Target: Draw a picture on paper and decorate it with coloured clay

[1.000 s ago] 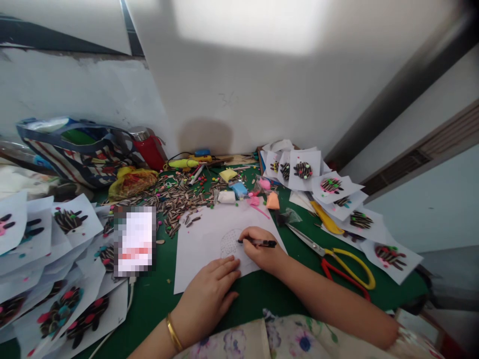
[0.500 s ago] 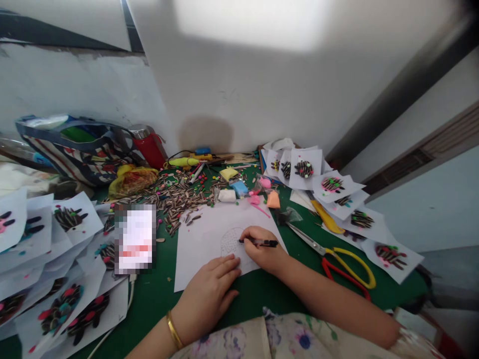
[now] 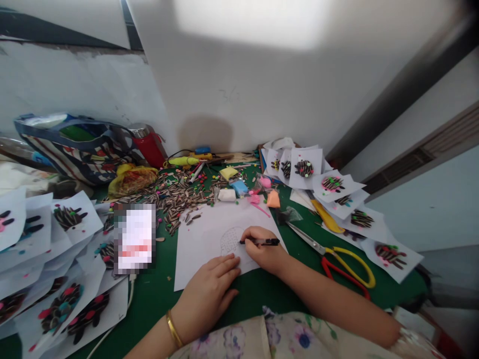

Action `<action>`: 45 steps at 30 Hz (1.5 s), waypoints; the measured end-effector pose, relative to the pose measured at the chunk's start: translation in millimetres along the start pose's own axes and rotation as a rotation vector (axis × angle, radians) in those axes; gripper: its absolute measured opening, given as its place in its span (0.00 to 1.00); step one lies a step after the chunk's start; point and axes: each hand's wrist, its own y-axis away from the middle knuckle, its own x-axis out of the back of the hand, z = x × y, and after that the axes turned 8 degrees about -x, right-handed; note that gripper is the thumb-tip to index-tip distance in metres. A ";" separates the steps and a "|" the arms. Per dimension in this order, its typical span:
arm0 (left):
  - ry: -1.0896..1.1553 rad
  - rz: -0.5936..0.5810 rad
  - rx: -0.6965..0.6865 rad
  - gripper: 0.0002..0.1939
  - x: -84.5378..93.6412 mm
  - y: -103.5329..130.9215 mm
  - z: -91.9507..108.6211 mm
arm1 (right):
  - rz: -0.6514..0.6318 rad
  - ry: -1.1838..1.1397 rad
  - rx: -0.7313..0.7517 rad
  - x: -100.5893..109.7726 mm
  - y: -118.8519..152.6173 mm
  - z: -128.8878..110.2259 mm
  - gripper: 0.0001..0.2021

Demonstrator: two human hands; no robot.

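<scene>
A sheet of white paper lies on the green table, with a dotted, rounded outline drawn near its middle. My right hand is closed around a black pen, whose tip is at the right side of the drawing. Flat on the lower part of the sheet rests my left hand, fingers spread a little and holding nothing; it wears a gold bangle at the wrist.
Striped seeds and packets of coloured clay lie behind the sheet. Scissors are at right. Seed-decorated cards flank both sides. A blurred phone, a bag and a red bottle stand left.
My right hand and the pen have shifted very slightly to the right. My left hand stays in place on the paper.
</scene>
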 end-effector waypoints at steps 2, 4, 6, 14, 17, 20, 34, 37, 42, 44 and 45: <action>-0.003 -0.010 0.003 0.21 0.2 0.1 0.4 | -0.003 0.012 -0.002 -0.2 0.1 -0.1 0.09; -0.010 -0.023 0.008 0.21 0.5 0.1 1.0 | -0.001 0.024 -0.001 -0.2 0.2 -0.5 0.09; -0.014 -0.027 0.008 0.21 0.8 -0.1 1.3 | 0.010 0.038 -0.004 0.2 0.3 -1.1 0.09; 0.001 0.001 -0.001 0.21 0.9 -0.5 0.9 | 0.021 -0.007 0.011 2.6 -0.6 -0.4 0.09; -0.006 -0.010 -0.005 0.22 0.2 -0.2 0.3 | 0.069 -0.019 0.023 2.2 -2.5 2.3 0.09; -0.022 -0.027 -0.002 0.22 0.1 -0.5 0.5 | 0.078 -0.044 0.055 0.4 -4.8 5.8 0.09; -0.042 -0.049 0.003 0.22 -0.1 0.2 1.1 | 0.059 -0.082 0.049 -3.3 -7.9 10.4 0.10; -0.035 -0.040 0.002 0.22 -1.3 0.5 0.0 | 0.069 -0.079 0.042 -4.2 -8.4 11.0 0.10; -0.042 -0.047 0.007 0.22 -2.8 1.6 -1.0 | 0.081 -0.072 0.032 -2.0 -8.0 9.4 0.09; -0.046 -0.052 0.006 0.22 -2.6 1.6 -0.7 | 0.085 -0.075 0.040 -0.9 -7.3 8.7 0.09; -0.045 -0.052 0.005 0.22 -2.4 1.5 -0.5 | 0.084 -0.074 0.042 -0.5 -7.1 8.4 0.09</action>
